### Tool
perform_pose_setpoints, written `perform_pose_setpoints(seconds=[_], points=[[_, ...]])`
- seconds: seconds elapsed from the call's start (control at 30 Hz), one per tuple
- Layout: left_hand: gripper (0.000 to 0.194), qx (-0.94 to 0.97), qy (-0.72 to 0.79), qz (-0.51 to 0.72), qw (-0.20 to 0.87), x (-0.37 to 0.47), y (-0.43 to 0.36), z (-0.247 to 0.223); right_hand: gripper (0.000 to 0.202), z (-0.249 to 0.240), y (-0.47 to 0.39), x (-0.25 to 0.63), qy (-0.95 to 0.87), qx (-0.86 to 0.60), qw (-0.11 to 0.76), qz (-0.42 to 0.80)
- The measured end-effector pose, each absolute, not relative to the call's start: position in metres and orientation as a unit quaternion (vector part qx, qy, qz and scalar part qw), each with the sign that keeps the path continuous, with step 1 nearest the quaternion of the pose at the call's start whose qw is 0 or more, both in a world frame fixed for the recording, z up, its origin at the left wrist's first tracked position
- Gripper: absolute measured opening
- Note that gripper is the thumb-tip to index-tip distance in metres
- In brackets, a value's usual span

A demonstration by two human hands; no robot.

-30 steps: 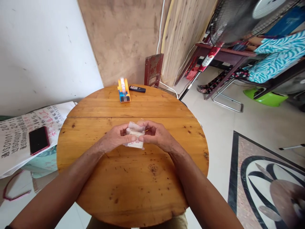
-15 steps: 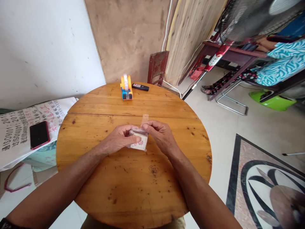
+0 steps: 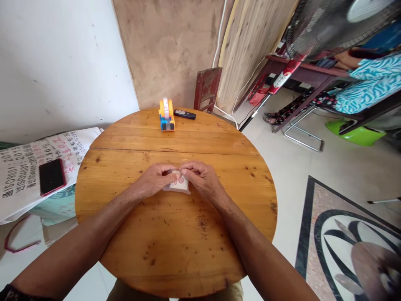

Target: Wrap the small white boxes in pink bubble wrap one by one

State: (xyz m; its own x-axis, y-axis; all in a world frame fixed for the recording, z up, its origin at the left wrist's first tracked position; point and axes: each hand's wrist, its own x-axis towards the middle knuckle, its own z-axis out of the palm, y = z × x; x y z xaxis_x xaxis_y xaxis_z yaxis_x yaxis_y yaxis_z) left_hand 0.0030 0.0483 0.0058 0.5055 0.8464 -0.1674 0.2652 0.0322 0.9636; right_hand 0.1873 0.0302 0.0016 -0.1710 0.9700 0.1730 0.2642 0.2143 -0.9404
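Observation:
A small clear plastic packet (image 3: 178,184) with white and red contents lies flat on the round wooden table (image 3: 175,234), near its middle. My left hand (image 3: 155,179) presses on the packet's left side with its fingertips. My right hand (image 3: 200,179) presses on the packet's top right edge. Both hands' fingers meet over the packet's far edge and hide much of it. No strip of tape shows in my fingers.
An orange and blue tape dispenser (image 3: 166,115) and a dark remote-like handset (image 3: 185,114) sit at the table's far edge. A dark phone (image 3: 52,176) lies on printed sacks at left. A red chair (image 3: 206,88), a standing fan (image 3: 316,29) and a seated person (image 3: 360,88) are beyond.
Half a second ago my right hand held up a clear strip of tape above the packet. Now both hands have lowered and press the packet flat on the table.

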Motion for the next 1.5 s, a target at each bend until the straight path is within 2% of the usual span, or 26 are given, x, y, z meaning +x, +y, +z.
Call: perform_pose_setpoints(seconds=[0.27,0.53,0.73,0.93,1.17,1.5], points=[[0.035,0.597,0.417,0.289,0.621,0.006,0.048,0.006,0.013,0.003,0.034,0.186,-0.669,-0.478,0.479,0.308],[0.041,0.583,0.403,0.304,0.637,0.007,0.05,-0.002,0.015,0.011,0.037,0.184,-0.629,-0.494,0.486,0.353],[0.032,0.608,0.417,0.307,0.602,0.007,0.05,-0.002,0.017,0.01,0.028,0.178,-0.66,-0.503,0.479,0.285],[0.027,0.679,0.437,0.294,0.511,0.003,0.05,0.002,0.018,0.006,0.018,0.177,-0.677,-0.514,0.47,0.24],[0.041,0.646,0.426,0.253,0.581,-0.004,0.055,0.002,0.018,0.007,0.02,0.178,-0.679,-0.511,0.469,0.24],[0.037,0.62,0.411,0.262,0.616,-0.007,0.057,0.005,0.018,0.007,0.019,0.184,-0.76,-0.482,0.406,0.157]])
